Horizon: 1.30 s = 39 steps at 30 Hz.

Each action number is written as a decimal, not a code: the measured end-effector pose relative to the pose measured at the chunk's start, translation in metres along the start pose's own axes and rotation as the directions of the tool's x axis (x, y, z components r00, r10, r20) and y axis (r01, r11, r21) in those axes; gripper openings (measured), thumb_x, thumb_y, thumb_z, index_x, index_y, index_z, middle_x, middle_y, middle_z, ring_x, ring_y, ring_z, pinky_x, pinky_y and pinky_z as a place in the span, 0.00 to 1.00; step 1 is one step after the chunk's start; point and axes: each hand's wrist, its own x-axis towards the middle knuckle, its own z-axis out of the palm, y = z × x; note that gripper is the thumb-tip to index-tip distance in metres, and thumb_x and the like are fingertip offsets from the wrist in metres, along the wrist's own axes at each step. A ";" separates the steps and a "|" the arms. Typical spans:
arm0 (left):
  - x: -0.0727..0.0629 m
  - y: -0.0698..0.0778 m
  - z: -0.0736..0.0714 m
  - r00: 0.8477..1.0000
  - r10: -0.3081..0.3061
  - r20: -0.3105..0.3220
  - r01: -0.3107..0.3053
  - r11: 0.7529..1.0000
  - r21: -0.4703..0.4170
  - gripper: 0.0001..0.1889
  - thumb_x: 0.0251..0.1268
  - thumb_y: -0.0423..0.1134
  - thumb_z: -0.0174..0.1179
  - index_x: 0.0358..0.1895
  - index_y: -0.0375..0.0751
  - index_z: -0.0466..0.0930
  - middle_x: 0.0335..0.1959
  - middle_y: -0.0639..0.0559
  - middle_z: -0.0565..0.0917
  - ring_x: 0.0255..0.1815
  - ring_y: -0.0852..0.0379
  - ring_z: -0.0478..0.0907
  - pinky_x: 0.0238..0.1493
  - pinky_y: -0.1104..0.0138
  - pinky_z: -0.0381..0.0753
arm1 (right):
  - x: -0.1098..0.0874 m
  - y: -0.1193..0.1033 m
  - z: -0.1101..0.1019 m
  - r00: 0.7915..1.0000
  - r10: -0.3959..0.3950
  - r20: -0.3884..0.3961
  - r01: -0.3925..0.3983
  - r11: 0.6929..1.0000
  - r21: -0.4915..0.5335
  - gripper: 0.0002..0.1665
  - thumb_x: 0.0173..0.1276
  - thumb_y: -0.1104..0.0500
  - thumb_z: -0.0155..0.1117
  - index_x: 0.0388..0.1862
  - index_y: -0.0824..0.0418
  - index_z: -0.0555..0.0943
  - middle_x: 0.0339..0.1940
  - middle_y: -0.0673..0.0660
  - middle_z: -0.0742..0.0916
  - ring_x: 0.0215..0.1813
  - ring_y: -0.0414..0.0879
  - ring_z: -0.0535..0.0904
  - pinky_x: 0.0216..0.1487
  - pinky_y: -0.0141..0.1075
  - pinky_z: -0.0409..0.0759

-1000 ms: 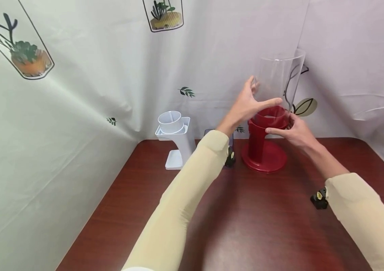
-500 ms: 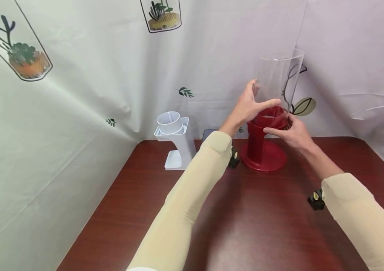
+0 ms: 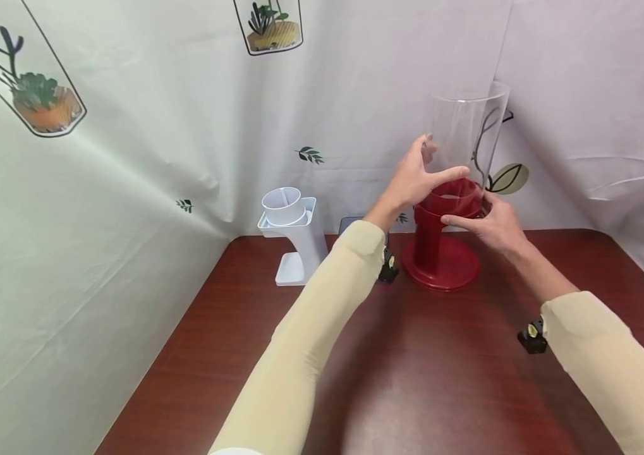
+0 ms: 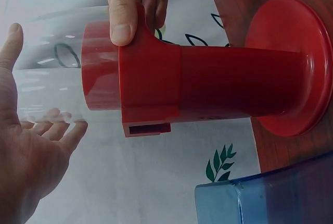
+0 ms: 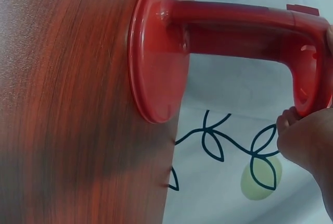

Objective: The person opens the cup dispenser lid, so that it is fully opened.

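A clear, open-topped cylinder (image 3: 464, 129) stands on the red stand (image 3: 430, 243), its lower end around the stand's upper ring. My left hand (image 3: 413, 180) grips the cylinder's side, thumb across the near face; in the left wrist view the fingers of this left hand (image 4: 26, 156) show through and below the clear wall. My right hand (image 3: 498, 226) holds the stand's collar (image 4: 148, 81) from the right, thumb in front and fingertips behind. In the right wrist view, part of the right hand (image 5: 315, 140) is cut off by the frame edge.
A white stand with a round cup on top (image 3: 299, 237) is to the left. A bluish see-through object (image 4: 244, 203) sits behind the left forearm. The red base rests on the brown table (image 3: 435, 366), near the printed white curtain (image 3: 356, 76).
Both hands keep their hold on the cylinder and the red stand. Only a slight shift of the arms and of the camera's view shows.
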 end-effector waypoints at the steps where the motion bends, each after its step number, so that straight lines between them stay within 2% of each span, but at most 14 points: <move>1: 0.000 0.000 0.000 1.000 0.001 0.000 -0.001 1.000 0.007 0.53 0.63 0.57 0.76 0.86 0.56 0.52 0.75 0.63 0.72 0.73 0.68 0.67 0.73 0.65 0.71 | -0.001 0.000 0.000 1.000 -0.001 -0.003 0.001 1.000 -0.005 0.57 0.67 0.37 0.77 0.84 0.62 0.63 0.73 0.68 0.78 0.70 0.63 0.75 0.70 0.60 0.76; 10: -0.006 0.001 -0.003 1.000 0.023 0.005 -0.024 0.999 0.049 0.51 0.62 0.58 0.76 0.84 0.55 0.55 0.72 0.61 0.74 0.70 0.68 0.69 0.70 0.66 0.75 | -0.009 -0.003 -0.001 1.000 -0.013 -0.003 0.013 1.000 -0.008 0.56 0.67 0.37 0.77 0.82 0.65 0.64 0.72 0.69 0.78 0.71 0.65 0.73 0.70 0.62 0.74; 18: -0.015 0.004 -0.005 0.999 0.040 0.018 -0.041 0.998 0.057 0.51 0.63 0.58 0.75 0.84 0.54 0.56 0.73 0.61 0.74 0.71 0.67 0.70 0.70 0.66 0.75 | -0.020 -0.007 -0.001 0.999 -0.034 -0.016 0.034 0.999 -0.013 0.56 0.66 0.36 0.77 0.82 0.63 0.64 0.73 0.67 0.77 0.73 0.64 0.73 0.70 0.63 0.74; 21: -0.019 0.005 -0.005 0.999 0.046 0.023 -0.047 0.998 0.048 0.51 0.63 0.57 0.76 0.84 0.54 0.56 0.74 0.60 0.74 0.72 0.68 0.69 0.71 0.67 0.73 | -0.025 -0.008 -0.001 0.999 -0.038 -0.018 0.037 0.999 -0.026 0.53 0.66 0.36 0.77 0.80 0.61 0.67 0.72 0.65 0.79 0.71 0.62 0.75 0.65 0.44 0.80; 25: -0.025 0.005 -0.005 0.998 0.051 0.029 -0.052 0.998 0.042 0.51 0.62 0.58 0.76 0.84 0.54 0.56 0.75 0.60 0.74 0.73 0.68 0.69 0.71 0.66 0.73 | -0.032 -0.010 -0.002 0.999 -0.033 -0.019 0.032 0.998 -0.053 0.52 0.66 0.36 0.77 0.78 0.61 0.68 0.70 0.65 0.80 0.68 0.62 0.76 0.51 0.26 0.74; 29: -0.033 0.004 -0.005 0.998 0.059 0.031 -0.061 0.997 0.046 0.51 0.62 0.58 0.75 0.84 0.54 0.56 0.74 0.60 0.73 0.72 0.67 0.69 0.70 0.64 0.75 | -0.039 -0.011 -0.001 0.999 -0.030 -0.018 0.029 0.997 -0.075 0.52 0.66 0.35 0.76 0.78 0.62 0.67 0.68 0.67 0.81 0.65 0.63 0.78 0.47 0.22 0.73; 33: -0.039 0.005 -0.005 0.997 0.073 0.032 -0.074 0.996 0.053 0.51 0.62 0.59 0.75 0.84 0.54 0.57 0.73 0.60 0.74 0.71 0.67 0.70 0.69 0.65 0.76 | -0.048 -0.012 0.000 0.999 -0.033 -0.020 0.032 0.998 -0.063 0.53 0.66 0.36 0.77 0.78 0.63 0.66 0.68 0.67 0.81 0.63 0.63 0.79 0.43 0.16 0.72; 39: -0.052 0.008 -0.007 0.995 0.091 0.045 -0.093 0.994 0.050 0.51 0.62 0.59 0.75 0.84 0.52 0.56 0.74 0.60 0.74 0.72 0.67 0.70 0.70 0.66 0.74 | -0.060 -0.017 0.003 0.999 -0.033 -0.038 0.032 0.999 -0.041 0.52 0.65 0.38 0.79 0.75 0.64 0.66 0.66 0.66 0.80 0.60 0.60 0.79 0.42 0.16 0.73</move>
